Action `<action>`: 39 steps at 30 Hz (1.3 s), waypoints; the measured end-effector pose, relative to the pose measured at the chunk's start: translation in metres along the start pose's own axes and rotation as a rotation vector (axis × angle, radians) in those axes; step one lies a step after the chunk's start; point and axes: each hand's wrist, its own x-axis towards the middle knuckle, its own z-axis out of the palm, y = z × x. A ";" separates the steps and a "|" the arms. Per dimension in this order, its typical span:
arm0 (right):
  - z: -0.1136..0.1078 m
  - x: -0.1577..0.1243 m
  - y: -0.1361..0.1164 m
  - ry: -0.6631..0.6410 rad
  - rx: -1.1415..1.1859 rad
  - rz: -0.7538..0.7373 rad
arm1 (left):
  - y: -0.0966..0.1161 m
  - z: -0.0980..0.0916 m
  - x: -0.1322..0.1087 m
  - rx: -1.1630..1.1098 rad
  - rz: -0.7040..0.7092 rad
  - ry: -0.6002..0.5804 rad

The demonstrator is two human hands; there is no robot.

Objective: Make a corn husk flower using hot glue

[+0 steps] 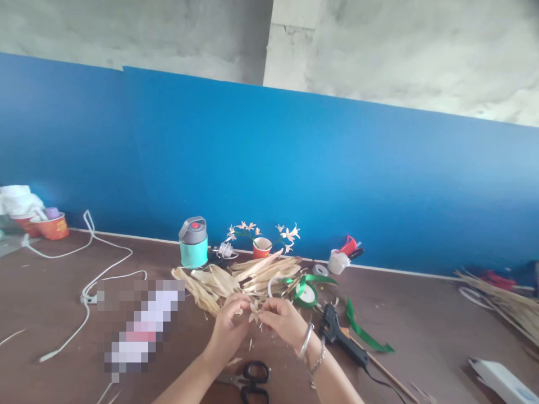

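Observation:
Between my two hands, above the brown table, is a small pale flower [254, 310] with pointed petals. My left hand [233, 318] is closed, its fingertips at the flower's left side. From the right, my right hand [280, 320] pinches the flower's edge with thumb and fingers; bracelets circle that wrist. Dry husks [252, 275] lie just behind both hands. Black-handled scissors [254, 381] rest in front, between my forearms. A black glue gun [343, 336] lies right of my right hand. Green ribbon on a spool [306, 294] sits behind it.
Behind the husks stand a turquoise container [193, 244] and a red cup [261, 247] with flower stems. A white cup [338, 261] holds tools. White cables [86, 292] cross the left side. A green ribbon strip [366, 334] and a white box [505, 381] lie right. A blue partition [269, 168] borders the table.

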 end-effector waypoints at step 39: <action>-0.003 0.000 -0.004 0.052 0.089 -0.090 | 0.007 0.002 -0.002 -0.051 -0.006 -0.112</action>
